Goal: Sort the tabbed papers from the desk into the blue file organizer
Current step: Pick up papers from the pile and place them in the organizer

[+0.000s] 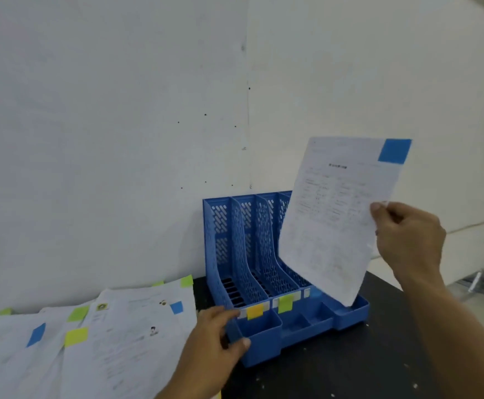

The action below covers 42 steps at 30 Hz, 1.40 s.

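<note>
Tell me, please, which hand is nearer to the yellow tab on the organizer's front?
Left. The left hand grips the blue file organizer beside the yellow tab; the right hand is up right, holding a paper.

Papers [114, 335] lie left of organizer [264, 283].

A blue-tabbed sheet [333, 220] hangs tilted above the blue file organizer [266, 272]; more tabbed papers [97, 335] lie fanned just left of it.
</note>
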{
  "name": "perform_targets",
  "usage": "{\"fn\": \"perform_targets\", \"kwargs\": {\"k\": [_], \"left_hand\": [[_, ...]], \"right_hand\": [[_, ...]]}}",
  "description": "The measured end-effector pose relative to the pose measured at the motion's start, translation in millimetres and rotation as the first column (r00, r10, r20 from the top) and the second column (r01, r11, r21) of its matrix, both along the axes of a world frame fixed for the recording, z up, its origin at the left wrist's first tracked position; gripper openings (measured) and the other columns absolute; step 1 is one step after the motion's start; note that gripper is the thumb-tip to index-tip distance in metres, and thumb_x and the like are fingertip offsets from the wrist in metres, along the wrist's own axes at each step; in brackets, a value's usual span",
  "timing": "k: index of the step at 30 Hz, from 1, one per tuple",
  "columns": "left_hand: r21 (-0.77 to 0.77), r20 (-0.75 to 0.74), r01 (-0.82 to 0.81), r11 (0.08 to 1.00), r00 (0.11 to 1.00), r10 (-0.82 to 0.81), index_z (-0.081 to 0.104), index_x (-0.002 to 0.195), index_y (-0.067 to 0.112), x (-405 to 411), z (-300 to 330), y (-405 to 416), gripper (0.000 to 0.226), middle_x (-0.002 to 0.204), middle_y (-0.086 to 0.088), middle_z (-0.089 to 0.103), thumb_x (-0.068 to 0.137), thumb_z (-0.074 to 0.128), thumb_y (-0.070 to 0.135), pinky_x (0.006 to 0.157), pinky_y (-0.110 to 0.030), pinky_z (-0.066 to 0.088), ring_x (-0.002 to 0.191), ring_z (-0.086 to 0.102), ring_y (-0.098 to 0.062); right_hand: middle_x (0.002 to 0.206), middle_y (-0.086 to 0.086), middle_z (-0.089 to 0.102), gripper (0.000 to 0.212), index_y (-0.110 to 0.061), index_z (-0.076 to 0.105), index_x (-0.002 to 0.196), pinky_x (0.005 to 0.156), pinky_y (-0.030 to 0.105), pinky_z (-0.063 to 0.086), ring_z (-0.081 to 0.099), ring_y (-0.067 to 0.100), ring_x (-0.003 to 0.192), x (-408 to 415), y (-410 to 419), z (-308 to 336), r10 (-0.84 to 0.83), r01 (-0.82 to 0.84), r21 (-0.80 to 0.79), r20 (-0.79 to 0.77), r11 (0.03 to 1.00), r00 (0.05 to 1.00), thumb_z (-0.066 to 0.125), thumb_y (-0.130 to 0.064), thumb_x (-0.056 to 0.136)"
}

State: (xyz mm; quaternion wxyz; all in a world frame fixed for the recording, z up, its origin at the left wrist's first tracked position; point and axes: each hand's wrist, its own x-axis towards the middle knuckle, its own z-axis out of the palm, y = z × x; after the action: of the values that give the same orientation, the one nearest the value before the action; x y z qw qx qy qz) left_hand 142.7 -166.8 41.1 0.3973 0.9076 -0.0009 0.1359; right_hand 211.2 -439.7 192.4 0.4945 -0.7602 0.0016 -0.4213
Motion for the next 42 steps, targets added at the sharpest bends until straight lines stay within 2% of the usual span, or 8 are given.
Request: {"fn": "perform_targets", "kwargs": {"k": [3, 7, 12, 15, 20, 25, 31, 42], "left_hand": [[0.111, -0.034, 0.014, 0.994, 0.999, -0.011, 0.049, 0.127, 0.051, 6.2, -8.6, -4.9, 0.048, 0.156, 0.014, 0.019, 0.083, 0.068, 0.049, 0.112, -0.024, 0.024, 0.142, 0.023, -0.007], [0.227, -0.005, -0.028, 0.973, 1.000, 0.029, 0.049, 0.110, 0.054, 7.2, -9.7, -8.5, 0.025, 0.157, 0.019, 0.016, 0.087, 0.059, 0.055, 0.106, -0.021, 0.029, 0.143, 0.021, -0.006], [0.334, 0.141, -0.113, 0.936, 0.988, 0.069, 0.053, 0.101, 0.040, 9.2, -10.3, -6.0, 0.020, 0.139, 0.025, 0.031, 0.088, 0.055, 0.055, 0.090, -0.017, 0.039, 0.119, 0.044, 0.002], [0.359, 0.157, -0.115, 0.926, 0.986, 0.061, 0.056, 0.106, 0.038, 10.9, -12.6, 0.8, 0.026, 0.119, 0.027, 0.031, 0.088, 0.055, 0.056, 0.082, -0.013, 0.040, 0.100, 0.046, 0.004], [0.388, 0.186, -0.120, 0.914, 0.981, 0.050, 0.061, 0.101, 0.036, 13.0, -18.8, 12.3, 0.022, 0.122, 0.024, 0.039, 0.086, 0.062, 0.052, 0.063, -0.006, 0.031, 0.094, 0.046, 0.006], [0.381, 0.221, -0.153, 0.912, 0.973, 0.071, 0.059, 0.069, 0.039, 8.5, -27.0, 21.1, 0.036, 0.095, 0.023, 0.050, 0.053, 0.091, 0.046, 0.042, -0.001, 0.019, 0.065, 0.043, 0.012], [0.272, 0.173, -0.130, 0.953, 0.981, 0.084, 0.061, 0.078, 0.039, 6.5, -32.9, 23.3, 0.021, 0.098, 0.029, 0.039, 0.073, 0.075, 0.053, 0.060, -0.006, 0.033, 0.080, 0.052, 0.003], [0.274, 0.050, -0.077, 0.959, 0.997, 0.065, 0.047, 0.088, 0.051, 2.5, -22.2, 20.7, 0.017, 0.109, 0.031, 0.031, 0.083, 0.057, 0.063, 0.071, -0.004, 0.035, 0.087, 0.045, 0.011]], "right_hand": [[0.074, 0.013, 0.070, 0.030, -0.002, 0.074, 0.086, 0.076, 0.041, 0.052, 0.063, 0.035, 0.073, 24.5, -2.0, 7.4, -0.026, 0.026, -0.085, 0.008, 0.996, 1.000, 0.061, -0.026, 0.098], [0.067, 0.004, 0.069, 0.029, -0.009, 0.077, 0.088, 0.068, 0.027, 0.042, 0.058, 0.022, 0.062, 54.3, 12.3, 2.0, 0.020, -0.026, -0.122, -0.049, 0.992, 0.999, 0.059, -0.029, 0.098], [0.060, 0.011, 0.064, 0.040, -0.008, 0.065, 0.064, 0.059, 0.029, 0.039, 0.050, 0.021, 0.054, 72.5, 34.0, -2.4, 0.082, -0.089, -0.075, -0.094, 0.993, 0.992, 0.058, -0.027, 0.098], [0.061, 0.014, 0.065, 0.041, -0.002, 0.064, 0.065, 0.054, 0.029, 0.042, 0.051, 0.024, 0.051, 71.2, 41.5, 1.5, 0.110, -0.113, -0.047, -0.058, 0.992, 0.992, 0.058, -0.026, 0.098], [0.071, 0.008, 0.071, 0.034, -0.008, 0.069, 0.071, 0.062, 0.038, 0.053, 0.064, 0.033, 0.064, 62.8, 40.3, 11.7, 0.117, -0.118, -0.047, -0.017, 0.992, 0.993, 0.061, -0.029, 0.097], [0.076, -0.004, 0.068, 0.028, -0.011, 0.071, 0.079, 0.062, 0.045, 0.057, 0.063, 0.032, 0.065, 67.8, 42.2, 9.8, 0.118, -0.120, -0.105, -0.031, 0.987, 0.993, 0.060, -0.028, 0.098], [0.063, 0.007, 0.067, 0.032, -0.010, 0.073, 0.082, 0.067, 0.042, 0.057, 0.062, 0.031, 0.062, 96.9, 55.6, -20.4, 0.121, -0.132, -0.139, -0.082, 0.982, 0.989, 0.057, -0.032, 0.099], [0.093, 0.008, 0.075, 0.030, -0.011, 0.073, 0.111, 0.085, 0.043, 0.057, 0.069, 0.029, 0.084, 132.3, 82.5, -36.8, 0.178, -0.169, 0.064, -0.176, 0.983, 0.968, 0.062, -0.035, 0.097]]}}
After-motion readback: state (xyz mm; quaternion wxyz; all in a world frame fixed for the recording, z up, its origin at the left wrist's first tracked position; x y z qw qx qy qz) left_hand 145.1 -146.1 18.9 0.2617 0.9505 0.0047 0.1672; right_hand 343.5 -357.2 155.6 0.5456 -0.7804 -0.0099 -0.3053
